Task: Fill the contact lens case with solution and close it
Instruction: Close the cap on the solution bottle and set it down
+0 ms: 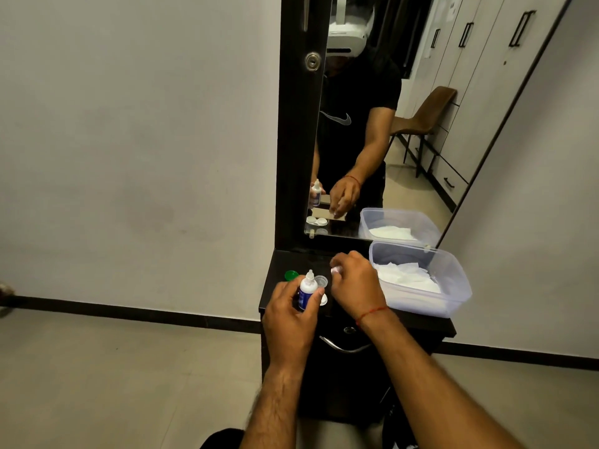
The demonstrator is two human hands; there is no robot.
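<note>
Mid-frame, the left hand (288, 315) wraps round the solution bottle (306, 291), standing tall, tip up. The right hand (355, 283) pinches a small white cap (336, 270). The open lens case (321, 281) lies between them on the black table (291, 259), under a mirror (421, 157), by a grey wall (129, 157).

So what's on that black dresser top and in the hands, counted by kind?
Dropper bottle: 1
Green cap: 1
Lens case: 1
Clear plastic tub: 1
Tissue pile: 1
Small white piece, pinched by the right hand: 1
Total: 6
</note>
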